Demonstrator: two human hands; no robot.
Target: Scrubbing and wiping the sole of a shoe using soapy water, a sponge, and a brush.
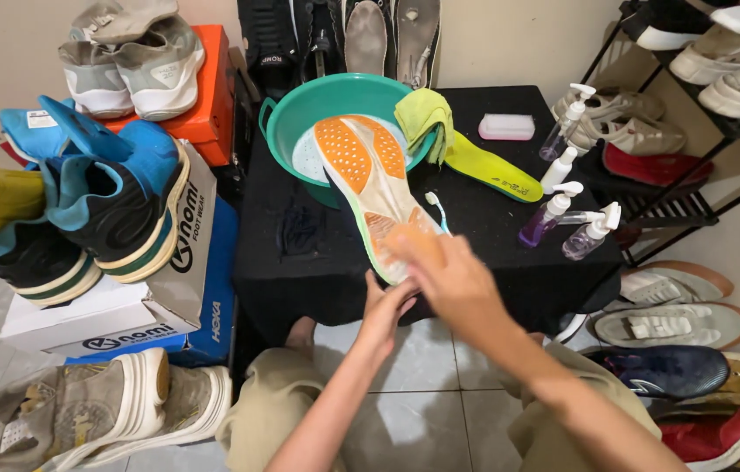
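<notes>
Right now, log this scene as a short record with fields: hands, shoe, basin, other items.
left hand: under the shoe's heel end, supporting it
right hand: on the sole, blurred
shoe: sole up, orange and white, toe over the basin
basin: green, on black table
toothbrush: beside the shoe
nearby: yellow cloth, pump bottles

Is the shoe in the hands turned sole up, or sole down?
Sole up. The shoe shows its orange and white outsole to the camera, toe resting over the green basin, heel held by both hands.

Black-draped table [492, 218] with green basin [287, 122], pump bottles [593, 232], pink brush [506, 127].
</notes>
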